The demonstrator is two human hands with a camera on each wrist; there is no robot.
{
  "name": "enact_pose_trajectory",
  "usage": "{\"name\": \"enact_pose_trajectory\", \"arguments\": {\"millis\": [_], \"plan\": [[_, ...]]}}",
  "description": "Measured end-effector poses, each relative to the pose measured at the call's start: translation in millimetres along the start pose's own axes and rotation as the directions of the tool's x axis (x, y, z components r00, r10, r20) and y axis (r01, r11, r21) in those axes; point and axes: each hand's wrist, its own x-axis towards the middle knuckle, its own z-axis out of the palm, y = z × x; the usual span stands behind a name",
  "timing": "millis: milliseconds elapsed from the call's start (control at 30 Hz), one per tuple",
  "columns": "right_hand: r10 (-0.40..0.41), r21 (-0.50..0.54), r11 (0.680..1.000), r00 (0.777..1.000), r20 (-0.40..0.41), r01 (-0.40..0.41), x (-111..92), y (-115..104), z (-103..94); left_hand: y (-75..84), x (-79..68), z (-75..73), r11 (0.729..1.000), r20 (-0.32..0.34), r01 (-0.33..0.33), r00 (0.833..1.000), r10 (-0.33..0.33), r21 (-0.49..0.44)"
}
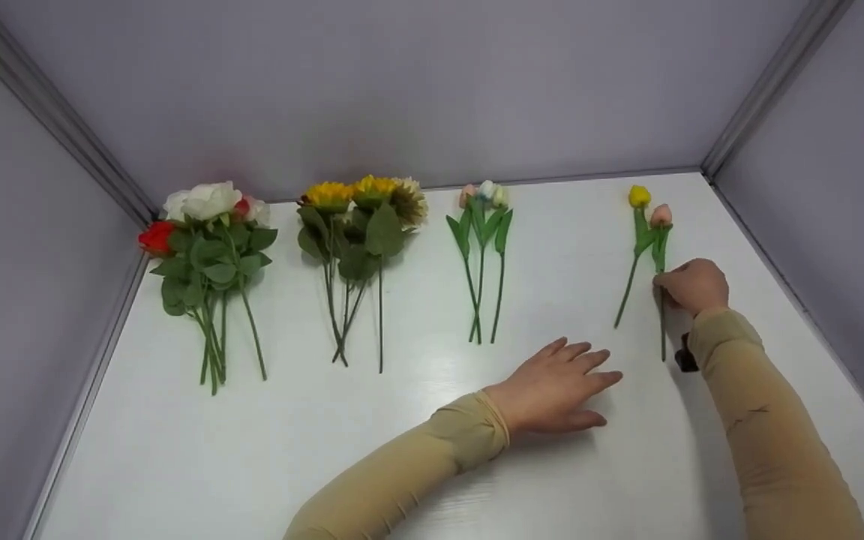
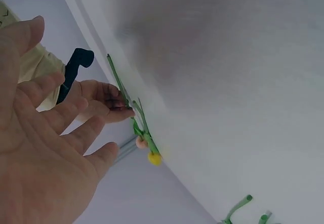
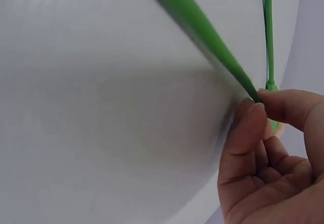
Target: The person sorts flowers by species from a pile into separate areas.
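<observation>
My right hand (image 1: 694,285) pinches the green stem of a pink tulip (image 1: 661,216) between thumb and forefinger at the right of the table. In the right wrist view that stem (image 3: 207,39) runs up and left from the fingertips. Just left of it lies a yellow tulip (image 1: 639,196), its leaf touching the pink one's in the head view. My left hand (image 1: 556,386) is held over the table with fingers spread and nothing in it. Nearest on its far side are several tulips (image 1: 486,191) in pink, white and pale yellow.
A bunch of sunflowers (image 1: 376,187) with brown-green leaves lies left of the tulips. Farther left is a bunch of white and red roses (image 1: 211,200). Grey panels (image 1: 417,90) wall in the white table (image 1: 199,457) at the back and both sides.
</observation>
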Motion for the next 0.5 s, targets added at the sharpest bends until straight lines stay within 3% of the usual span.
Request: {"name": "enact_pose_trajectory", "arguments": {"millis": [200, 333, 433, 500], "plan": [[0.026, 0.126, 0.992, 0.998, -0.057, -0.018, -2, 1, -13.3, -11.6, -3.0, -1.5, 0.996, -0.017, 0.048, 0.999, -0.050, -0.070], [0.017, 0.279, 0.960, 0.997, -0.082, 0.006, -4, -6, -12.2, -20.1, -7.8, -1.0, 0.984, -0.040, 0.104, 0.993, -0.111, -0.148], [-0.012, 0.397, 0.917, 0.998, -0.069, 0.039, -5, -17, -3.0, -27.0, -14.9, -0.1, 0.956, -0.053, 0.159, 0.983, -0.177, -0.248], [-0.038, 0.462, 0.885, 0.998, -0.040, 0.052, -7, -28, 6.5, -32.2, -21.2, 0.7, 0.912, -0.053, 0.205, 0.970, -0.239, -0.354]]}}
